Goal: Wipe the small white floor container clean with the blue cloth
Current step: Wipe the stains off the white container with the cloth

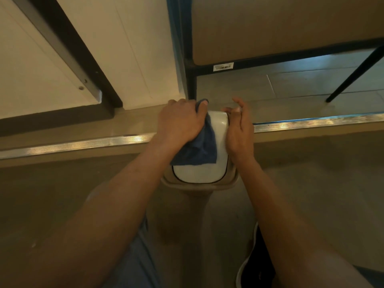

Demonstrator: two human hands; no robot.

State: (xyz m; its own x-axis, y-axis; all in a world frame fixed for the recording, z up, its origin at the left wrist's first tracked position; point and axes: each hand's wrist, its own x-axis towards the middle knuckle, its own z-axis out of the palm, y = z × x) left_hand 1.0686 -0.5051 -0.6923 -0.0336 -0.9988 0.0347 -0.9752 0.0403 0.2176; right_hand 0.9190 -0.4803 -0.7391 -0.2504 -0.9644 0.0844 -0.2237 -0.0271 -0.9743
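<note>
The wiping looks to be under way: the left hand grips a bunched part of the blue cloth with its fingers curled round it and presses it against the far left of the small white floor container, whose white swing lid sits in a beige rim. The loose end of the cloth hangs toward the near side over the lid. The right hand steadies the container's right side with its palm against the lid edge; its fingers are loosely spread and a little bent, holding nothing. The container stands on the floor in the middle of the view, just on the near side of a metal floor strip that runs left to right. By my judgement the next move calls for dragging the cloth toward the near bare part of the lid and then round the rim, while the right hand keeps the lid from swinging. The floor is dull and beige here, tiled farther off; a white door with a dark bar stands far left, and a black-framed table far right.
</note>
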